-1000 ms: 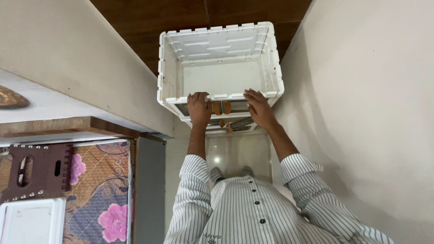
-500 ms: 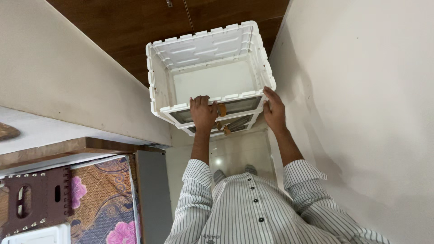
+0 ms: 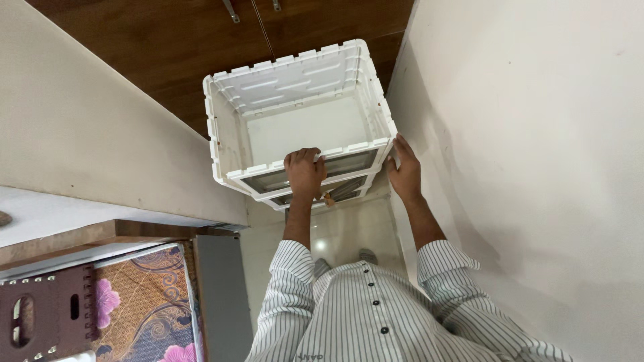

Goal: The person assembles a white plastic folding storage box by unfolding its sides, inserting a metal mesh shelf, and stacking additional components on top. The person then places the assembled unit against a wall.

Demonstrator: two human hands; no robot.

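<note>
A white plastic drawer unit (image 3: 295,80) with an open, empty top stands on the floor in front of me, close to the wall on the right. My left hand (image 3: 304,175) curls over the front top rim, fingers hooked inside, above the clear drawer fronts (image 3: 349,164). My right hand (image 3: 404,171) presses against the unit's front right corner, between it and the wall. Both arms wear striped shirt sleeves (image 3: 362,315).
A dark wooden door (image 3: 168,40) lies behind the unit. A pale wall (image 3: 537,134) closes in on the right and another wall (image 3: 80,134) on the left. A floral mattress (image 3: 147,302), a brown folding stool (image 3: 40,315) and a grey panel (image 3: 221,295) sit lower left. Glossy tiles (image 3: 349,234) cover the floor.
My right hand has slid from the front rim to the unit's right corner. The unit now appears turned and tilted, with more of its empty inside showing.
</note>
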